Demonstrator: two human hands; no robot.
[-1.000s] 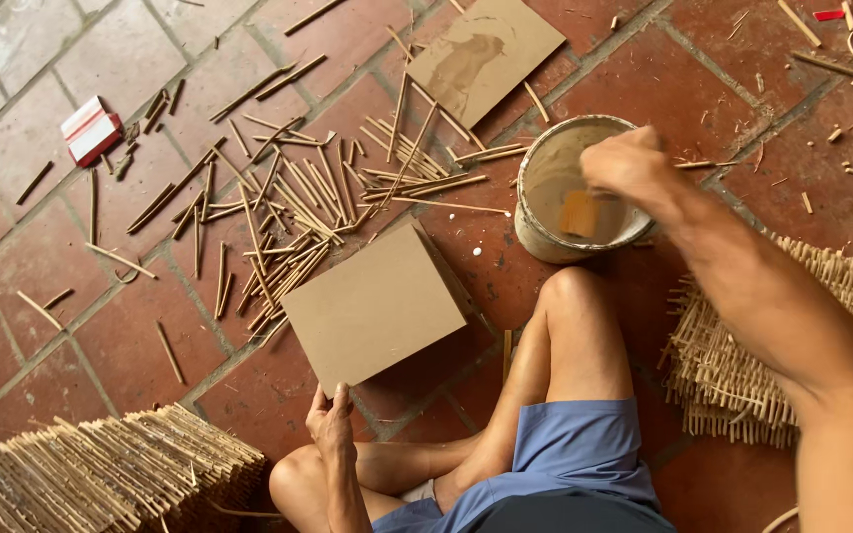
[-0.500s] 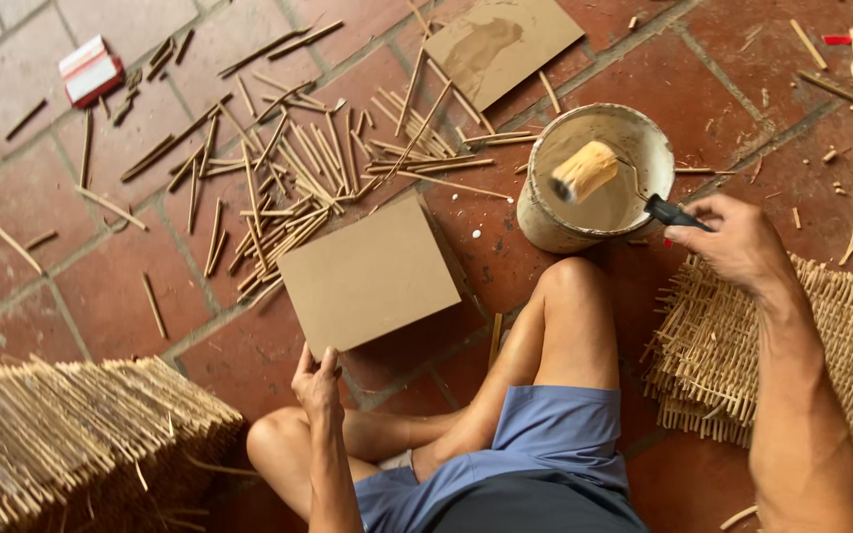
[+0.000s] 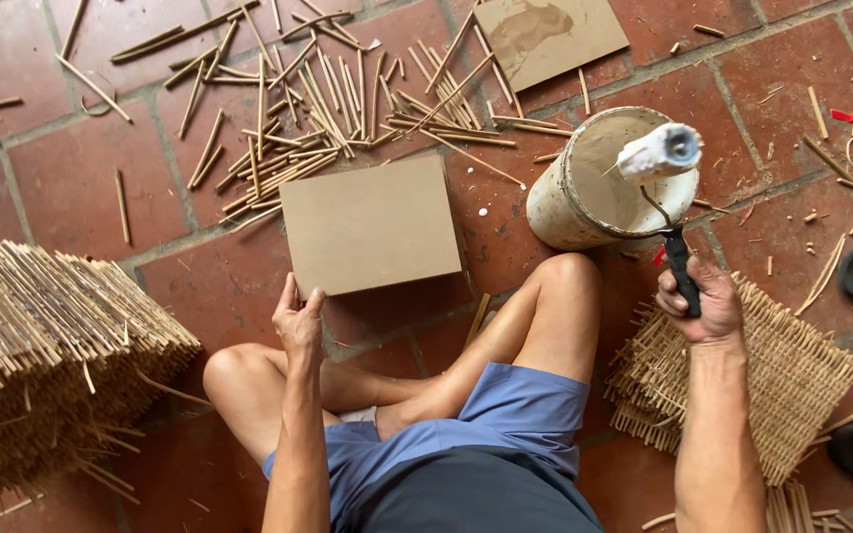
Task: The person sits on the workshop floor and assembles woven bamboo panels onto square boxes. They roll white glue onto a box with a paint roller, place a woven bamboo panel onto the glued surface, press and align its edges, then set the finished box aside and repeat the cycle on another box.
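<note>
Head view: my right hand fingers clamp the paint roller handle, roller head just above them over the bucket. Left hand fingers pinch the cardboard sheet, lying flat beyond them on the floor, long axis left-right.

Plain brown board, white roller with black handle, cream bucket, red-brown floor tiles, blue shorts
</note>
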